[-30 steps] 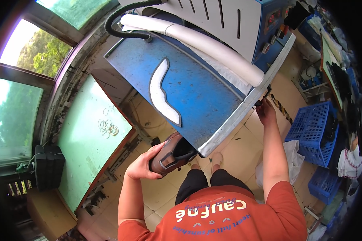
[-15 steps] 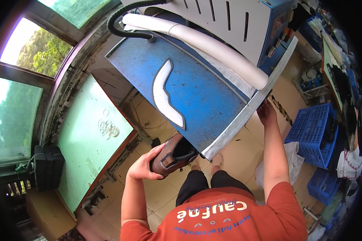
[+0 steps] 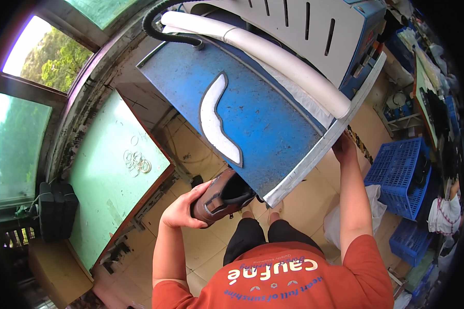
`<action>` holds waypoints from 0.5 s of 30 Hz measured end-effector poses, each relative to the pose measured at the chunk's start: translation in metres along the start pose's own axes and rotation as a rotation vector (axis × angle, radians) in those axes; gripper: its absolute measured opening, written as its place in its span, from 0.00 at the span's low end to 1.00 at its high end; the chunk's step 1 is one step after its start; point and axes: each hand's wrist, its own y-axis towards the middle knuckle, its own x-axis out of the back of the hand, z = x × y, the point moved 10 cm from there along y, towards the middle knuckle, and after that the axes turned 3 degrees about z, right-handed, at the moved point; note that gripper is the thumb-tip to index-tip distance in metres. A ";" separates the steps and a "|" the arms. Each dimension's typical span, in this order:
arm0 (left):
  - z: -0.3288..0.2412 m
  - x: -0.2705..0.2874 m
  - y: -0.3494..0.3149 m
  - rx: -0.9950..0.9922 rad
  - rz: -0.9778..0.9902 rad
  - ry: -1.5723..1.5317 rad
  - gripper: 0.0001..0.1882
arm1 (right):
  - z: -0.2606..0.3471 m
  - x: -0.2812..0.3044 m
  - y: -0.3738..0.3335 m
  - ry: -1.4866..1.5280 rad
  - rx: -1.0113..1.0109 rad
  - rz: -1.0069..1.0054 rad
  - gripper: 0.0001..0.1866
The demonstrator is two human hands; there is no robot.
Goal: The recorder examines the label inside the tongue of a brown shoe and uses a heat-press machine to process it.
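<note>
My left hand (image 3: 185,207) is closed around a brown leather shoe (image 3: 214,202), thumb along its lower side and fingers over its upper side. The shoe's dark opening faces up, and its far end disappears beneath the near corner of a blue metal machine top (image 3: 263,123). On that top lies a curved white piece with a grey border (image 3: 211,121). My right hand (image 3: 345,147) reaches under the right end of the machine's pale front edge (image 3: 314,154); its fingers are hidden there.
A white roll (image 3: 294,72) lies along the machine's back, beside a black hose (image 3: 148,26). To the left stands a green table (image 3: 103,175) with several thin rings (image 3: 137,164). Blue crates (image 3: 397,175) and a white bag (image 3: 363,216) sit on the floor at right.
The whole view has shifted slightly, with the machine sitting a little farther right in it. My left hand keeps its hold on the shoe, and my right hand stays under the edge.
</note>
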 end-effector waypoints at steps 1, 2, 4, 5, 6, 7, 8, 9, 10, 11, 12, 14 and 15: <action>0.001 0.001 0.000 0.003 0.001 0.013 0.51 | 0.000 -0.004 -0.001 0.000 -0.001 0.002 0.09; 0.001 0.002 0.000 0.003 0.000 0.013 0.51 | -0.001 -0.008 -0.002 0.001 -0.019 -0.001 0.10; 0.001 0.005 0.000 -0.013 -0.007 -0.013 0.51 | -0.001 -0.018 -0.005 0.001 -0.039 -0.001 0.12; 0.001 0.006 0.000 -0.012 -0.010 -0.014 0.51 | -0.003 -0.021 -0.007 0.009 -0.052 -0.008 0.13; 0.000 0.006 0.002 -0.016 0.005 -0.013 0.51 | -0.002 -0.021 -0.007 0.017 -0.060 -0.017 0.14; -0.001 0.006 0.004 -0.021 0.020 -0.011 0.51 | 0.000 -0.021 -0.004 0.022 -0.057 0.048 0.15; 0.000 0.007 0.005 -0.024 0.021 -0.013 0.51 | 0.001 -0.017 -0.002 0.020 -0.055 0.046 0.15; 0.001 0.008 0.004 -0.020 0.027 0.003 0.51 | 0.000 -0.020 -0.006 0.035 -0.056 0.018 0.16; 0.002 0.009 0.002 -0.016 0.032 0.020 0.52 | -0.001 -0.023 -0.010 0.050 -0.057 -0.010 0.16; 0.004 0.011 0.002 -0.012 0.028 0.019 0.52 | -0.001 -0.027 -0.012 0.050 -0.053 0.013 0.16; 0.004 0.011 0.004 -0.024 0.032 0.021 0.53 | 0.001 -0.025 -0.011 0.048 -0.051 0.011 0.16; 0.002 0.009 0.008 -0.037 0.038 0.020 0.54 | 0.003 -0.015 -0.007 0.128 -0.067 -0.026 0.16; 0.004 0.007 0.008 -0.008 0.033 0.024 0.54 | 0.003 -0.015 -0.005 0.173 -0.064 -0.002 0.16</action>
